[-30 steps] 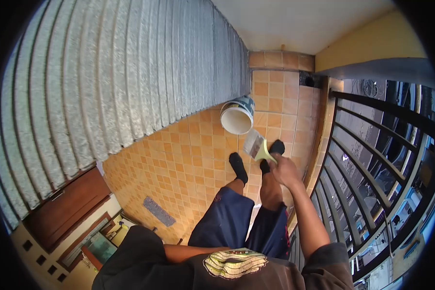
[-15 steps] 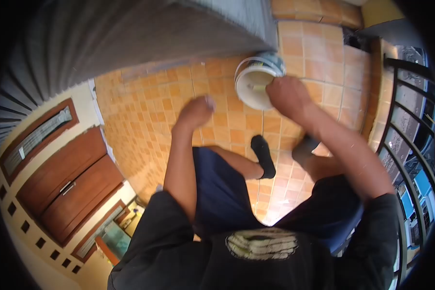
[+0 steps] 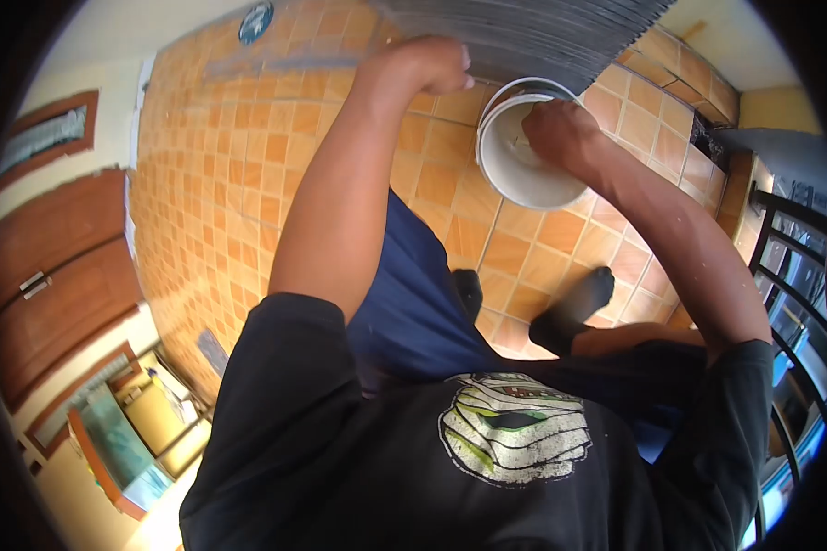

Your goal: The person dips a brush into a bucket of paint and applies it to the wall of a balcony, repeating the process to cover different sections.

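A white bucket [image 3: 535, 195] with a raised wire handle stands on the tiled floor at upper centre. Over its opening is my right hand [image 3: 562, 133], fingers curled round something whose pale end shows faintly inside the bucket. My left hand [image 3: 439, 64] is left of the bucket, near the lower edge of a grey corrugated surface [image 3: 524, 37]. Its fingers are curled, and whatever they may hold is hidden.
Orange floor tiles [image 3: 248, 184] spread to the left. A round dark object [image 3: 255, 23] lies at the top left. Brown doors [image 3: 55, 275] are at far left, and a black metal railing [image 3: 781, 211] is at right. My socked feet are below the bucket.
My view has turned, so the bucket and railing sit further right. My left hand has moved up to the corrugated surface's edge. My right hand has gone further over the bucket's opening.
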`<control>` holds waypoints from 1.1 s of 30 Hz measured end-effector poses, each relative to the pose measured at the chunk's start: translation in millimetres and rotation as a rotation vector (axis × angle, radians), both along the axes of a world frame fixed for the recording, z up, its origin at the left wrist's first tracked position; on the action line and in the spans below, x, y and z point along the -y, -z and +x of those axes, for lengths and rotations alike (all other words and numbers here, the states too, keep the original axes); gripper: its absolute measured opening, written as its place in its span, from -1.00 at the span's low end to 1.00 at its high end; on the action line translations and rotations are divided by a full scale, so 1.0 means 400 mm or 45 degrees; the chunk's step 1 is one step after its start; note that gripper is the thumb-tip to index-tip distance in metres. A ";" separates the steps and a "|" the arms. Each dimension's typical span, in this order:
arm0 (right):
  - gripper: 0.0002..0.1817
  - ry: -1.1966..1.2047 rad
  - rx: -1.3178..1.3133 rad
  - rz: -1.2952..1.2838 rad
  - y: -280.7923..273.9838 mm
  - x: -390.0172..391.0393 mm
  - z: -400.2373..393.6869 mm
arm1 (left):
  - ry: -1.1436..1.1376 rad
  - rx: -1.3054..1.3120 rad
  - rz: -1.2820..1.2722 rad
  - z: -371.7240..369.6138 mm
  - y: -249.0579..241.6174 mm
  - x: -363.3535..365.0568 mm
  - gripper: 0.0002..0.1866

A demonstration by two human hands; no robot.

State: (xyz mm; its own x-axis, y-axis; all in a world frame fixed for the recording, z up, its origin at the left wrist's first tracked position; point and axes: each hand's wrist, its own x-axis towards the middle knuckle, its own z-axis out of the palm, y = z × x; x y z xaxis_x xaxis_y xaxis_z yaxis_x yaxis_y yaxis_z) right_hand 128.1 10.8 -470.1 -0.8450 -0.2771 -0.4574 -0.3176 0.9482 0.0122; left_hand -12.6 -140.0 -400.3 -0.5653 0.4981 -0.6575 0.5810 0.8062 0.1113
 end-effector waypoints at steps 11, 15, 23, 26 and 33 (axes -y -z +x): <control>-0.78 -0.146 0.033 0.103 0.069 0.037 -0.043 | -0.045 -0.051 0.167 -0.007 -0.036 0.000 -0.49; -0.83 -0.195 0.059 0.114 0.061 0.046 -0.041 | -0.152 -0.090 0.268 0.052 -0.120 0.023 -0.61; -0.79 -0.069 0.105 0.145 0.089 0.049 -0.027 | -0.107 -0.023 0.323 0.003 -0.091 -0.010 -0.60; -0.76 -0.159 -0.021 0.085 0.123 0.033 -0.011 | -0.108 -0.023 0.340 0.001 -0.097 -0.015 -0.59; -0.77 -0.080 0.149 0.112 0.106 0.052 -0.018 | -0.109 -0.015 0.354 0.003 -0.098 -0.018 -0.58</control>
